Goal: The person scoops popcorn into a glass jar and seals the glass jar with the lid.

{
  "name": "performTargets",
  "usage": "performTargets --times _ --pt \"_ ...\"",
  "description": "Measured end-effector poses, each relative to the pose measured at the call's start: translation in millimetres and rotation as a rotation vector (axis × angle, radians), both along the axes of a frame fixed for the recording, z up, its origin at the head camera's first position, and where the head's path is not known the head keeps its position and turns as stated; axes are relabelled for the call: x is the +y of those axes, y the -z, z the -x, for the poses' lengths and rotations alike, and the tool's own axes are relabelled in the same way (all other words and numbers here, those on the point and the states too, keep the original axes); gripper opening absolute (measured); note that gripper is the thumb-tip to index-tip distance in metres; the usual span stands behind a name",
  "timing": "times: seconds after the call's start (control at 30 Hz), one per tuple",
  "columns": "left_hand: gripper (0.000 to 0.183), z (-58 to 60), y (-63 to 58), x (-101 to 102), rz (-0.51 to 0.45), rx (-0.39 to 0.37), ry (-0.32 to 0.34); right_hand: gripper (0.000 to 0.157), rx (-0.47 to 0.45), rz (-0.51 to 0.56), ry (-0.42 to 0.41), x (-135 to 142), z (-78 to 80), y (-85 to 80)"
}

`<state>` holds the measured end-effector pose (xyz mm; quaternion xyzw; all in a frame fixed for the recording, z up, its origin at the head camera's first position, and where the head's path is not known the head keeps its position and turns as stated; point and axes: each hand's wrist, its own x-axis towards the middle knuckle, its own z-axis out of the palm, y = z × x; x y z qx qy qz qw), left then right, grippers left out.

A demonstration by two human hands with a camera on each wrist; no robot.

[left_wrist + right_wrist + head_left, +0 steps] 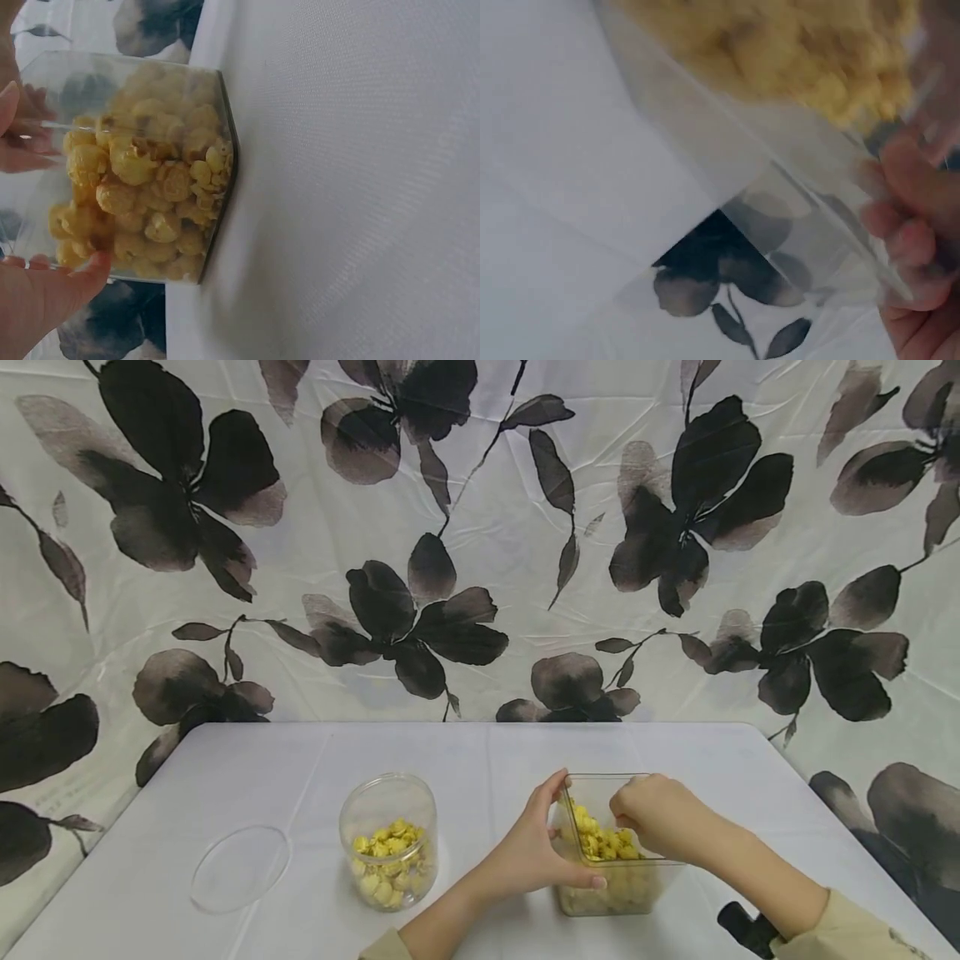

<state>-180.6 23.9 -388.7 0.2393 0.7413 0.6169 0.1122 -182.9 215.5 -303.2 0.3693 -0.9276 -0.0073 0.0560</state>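
Observation:
A clear square container [611, 893] of yellow popcorn [150, 187] stands on the table, right of centre. My left hand [528, 852] grips its left side, the thumb across the front wall and the fingers round the far corner. My right hand [663, 818] is at the container's opening, over its right rim, with bent fingers [915, 240] above the popcorn. Whether those fingers hold any popcorn I cannot tell. Left of my hands stands a clear round jar [390, 806], open at the top and partly filled with popcorn.
A clear round lid [240, 868] lies flat on the table [300, 777], left of the jar. Behind the table's far edge hangs a white cloth [540, 610] with dark flowers. A black device [746, 928] sits at my right wrist.

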Motion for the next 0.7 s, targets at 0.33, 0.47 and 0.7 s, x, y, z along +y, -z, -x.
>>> performTargets --times 0.33,0.47,0.7 --pt "0.112 -0.9 0.2 0 0.006 -0.026 -0.016 0.030 -0.352 0.309 0.081 18 18.0 -9.0" --pt "0.112 -1.0 -0.9 1 0.000 -0.024 -0.021 0.023 -0.429 0.363 0.165 22 17.8 -12.5" --pt "0.112 -0.2 0.4 1 0.009 -0.031 -0.025 0.017 -0.536 0.469 0.272 29 13.9 -14.7"
